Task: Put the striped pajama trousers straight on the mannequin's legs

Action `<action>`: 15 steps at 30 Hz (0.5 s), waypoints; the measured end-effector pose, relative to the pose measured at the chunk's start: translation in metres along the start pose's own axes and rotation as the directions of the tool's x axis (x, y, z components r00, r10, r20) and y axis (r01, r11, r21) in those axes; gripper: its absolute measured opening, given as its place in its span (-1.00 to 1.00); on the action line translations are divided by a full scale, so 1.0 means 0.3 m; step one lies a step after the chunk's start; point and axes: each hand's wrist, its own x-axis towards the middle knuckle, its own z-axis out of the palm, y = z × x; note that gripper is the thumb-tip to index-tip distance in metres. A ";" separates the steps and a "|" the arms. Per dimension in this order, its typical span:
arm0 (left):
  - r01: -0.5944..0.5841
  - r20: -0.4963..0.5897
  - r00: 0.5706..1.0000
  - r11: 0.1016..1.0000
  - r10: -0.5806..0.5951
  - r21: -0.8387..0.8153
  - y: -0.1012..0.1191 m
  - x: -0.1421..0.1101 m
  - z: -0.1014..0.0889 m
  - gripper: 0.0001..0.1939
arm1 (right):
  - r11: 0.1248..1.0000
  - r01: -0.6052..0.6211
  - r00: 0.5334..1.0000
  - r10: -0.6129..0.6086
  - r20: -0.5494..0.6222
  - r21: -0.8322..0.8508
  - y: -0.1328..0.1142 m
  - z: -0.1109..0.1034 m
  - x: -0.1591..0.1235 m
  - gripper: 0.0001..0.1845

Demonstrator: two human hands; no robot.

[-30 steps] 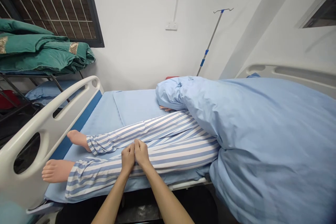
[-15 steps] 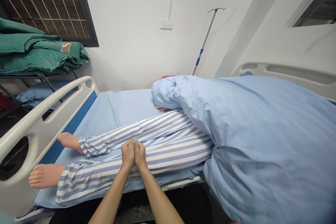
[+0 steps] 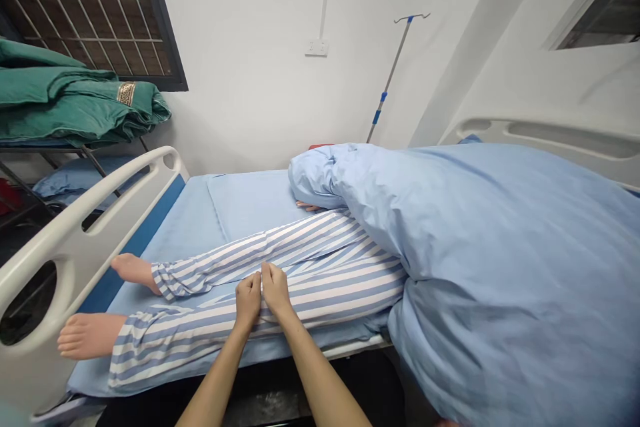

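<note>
My left hand (image 3: 249, 297) and my right hand (image 3: 275, 287) are both curled into loose fists, side by side with a narrow gap between them. They are over the nearer leg of striped blue-and-white trousers (image 3: 345, 283), around the knee. No object shows in either fist, though the undersides are hidden. The trousers are on a figure lying on the bed, whose bare feet (image 3: 93, 335) look like a manikin's. A light blue quilt (image 3: 480, 233) is bunched over the upper body and hides it. Fingertips (image 3: 306, 205) peek out from under the quilt's edge.
A pale plastic bed end board (image 3: 95, 213) stands beyond the feet, another (image 3: 575, 137) at the far right. Light blue sheet (image 3: 255, 197) covers the mattress. An IV pole (image 3: 393, 77) rises behind the bed. Green folded cloths (image 3: 75, 100) lie on a rack at left.
Both fists have shifted slightly right. A small gap has opened between them, with the right one tilted and higher than the left. The quilt and legs are unchanged.
</note>
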 end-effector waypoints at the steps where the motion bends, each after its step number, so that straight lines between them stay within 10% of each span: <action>1: -0.008 0.001 1.000 1.000 0.008 0.005 0.001 -0.003 0.001 -0.57 | 0.999 0.023 1.000 -0.023 0.008 -0.024 0.006 -0.007 -0.006 -0.58; 8: 0.039 0.003 0.999 0.999 -0.038 -0.036 0.014 -0.007 -0.002 -0.59 | 0.994 0.024 1.000 -0.024 0.007 -0.108 0.058 0.021 -0.056 -0.57; 15: 0.119 -0.040 0.991 0.971 -0.130 -0.208 0.071 0.009 0.056 -0.62 | 0.985 -0.032 0.999 0.037 -0.024 0.172 0.064 0.005 -0.037 -0.56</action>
